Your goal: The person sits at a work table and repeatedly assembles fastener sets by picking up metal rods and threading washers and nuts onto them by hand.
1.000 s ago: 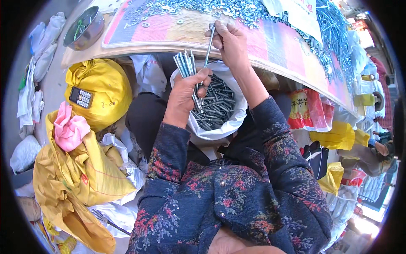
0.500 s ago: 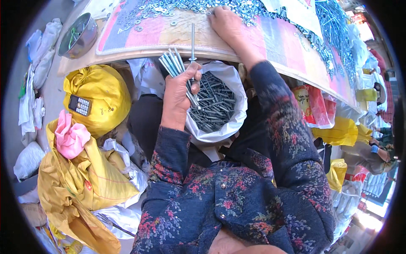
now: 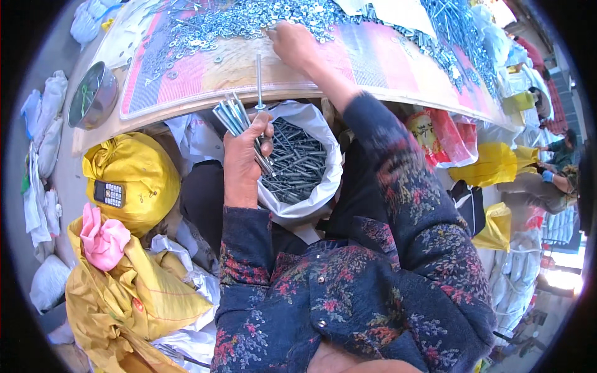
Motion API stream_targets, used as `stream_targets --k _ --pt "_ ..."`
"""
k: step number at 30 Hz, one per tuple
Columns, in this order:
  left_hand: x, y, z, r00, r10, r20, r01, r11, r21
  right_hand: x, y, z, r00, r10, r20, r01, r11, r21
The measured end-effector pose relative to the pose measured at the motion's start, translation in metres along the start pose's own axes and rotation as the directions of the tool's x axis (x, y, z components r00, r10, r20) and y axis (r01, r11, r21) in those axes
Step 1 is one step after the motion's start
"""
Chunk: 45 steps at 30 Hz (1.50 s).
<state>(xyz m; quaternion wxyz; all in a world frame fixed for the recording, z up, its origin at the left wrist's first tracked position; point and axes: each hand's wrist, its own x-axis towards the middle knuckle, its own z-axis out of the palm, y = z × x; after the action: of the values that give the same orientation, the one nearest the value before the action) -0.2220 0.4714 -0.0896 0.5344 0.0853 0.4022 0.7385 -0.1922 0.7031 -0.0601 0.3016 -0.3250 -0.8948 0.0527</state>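
My left hand (image 3: 242, 158) is closed round a bunch of long metal bolts (image 3: 230, 117) above a white-lined container. One bolt (image 3: 259, 78) stands upright between the thumb and fingers, with a washer low on its shank. Over the table, my right hand (image 3: 293, 45) has its fingers bent together at the near edge of a spread of small washers (image 3: 249, 25); whatever is between the fingertips is hidden. Many dark bolts (image 3: 298, 163) fill the container, whose white bag liner (image 3: 334, 177) folds over the rim between my knees.
A metal bowl (image 3: 93, 96) stands at the table's left edge. Long metal rods (image 3: 457, 31) lie at the far right. On my left, a keypad phone (image 3: 108, 193) rests on a yellow sack (image 3: 146, 180), near a pink cloth (image 3: 104, 239). A red bag (image 3: 444, 137) is under the table's right side.
My right hand has moved a little left along the washers' edge. The left hand keeps its bolts, the upright one still raised. The whole view has shifted slightly.
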Motion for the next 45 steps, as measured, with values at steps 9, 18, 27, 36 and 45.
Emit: stream_targets --k 9,18,27,36,45 --pt "-0.002 -0.010 0.016 0.989 -0.075 0.125 0.055 0.985 0.161 -0.079 -0.017 -0.049 0.852 0.312 0.420 -0.455 0.046 0.889" --pt "0.000 -0.020 0.018 0.947 -0.214 0.240 0.232 0.972 -0.049 -0.085 -0.018 -0.069 0.948 0.307 0.084 -0.212 0.411 0.887" --pt "0.005 -0.023 0.013 0.992 -0.060 0.115 0.055 0.997 0.046 -0.074 0.028 -0.088 0.996 0.088 -0.008 -0.064 0.788 0.612" --pt "0.010 -0.026 0.025 0.992 -0.075 0.097 0.072 0.997 0.038 -0.020 0.122 -0.034 0.996 0.027 -0.086 -0.045 0.976 -0.214" --pt "0.001 -0.025 0.020 0.994 -0.049 0.098 0.041 0.995 0.087 -0.056 0.052 -0.078 0.949 0.262 0.175 -0.314 0.834 0.454"
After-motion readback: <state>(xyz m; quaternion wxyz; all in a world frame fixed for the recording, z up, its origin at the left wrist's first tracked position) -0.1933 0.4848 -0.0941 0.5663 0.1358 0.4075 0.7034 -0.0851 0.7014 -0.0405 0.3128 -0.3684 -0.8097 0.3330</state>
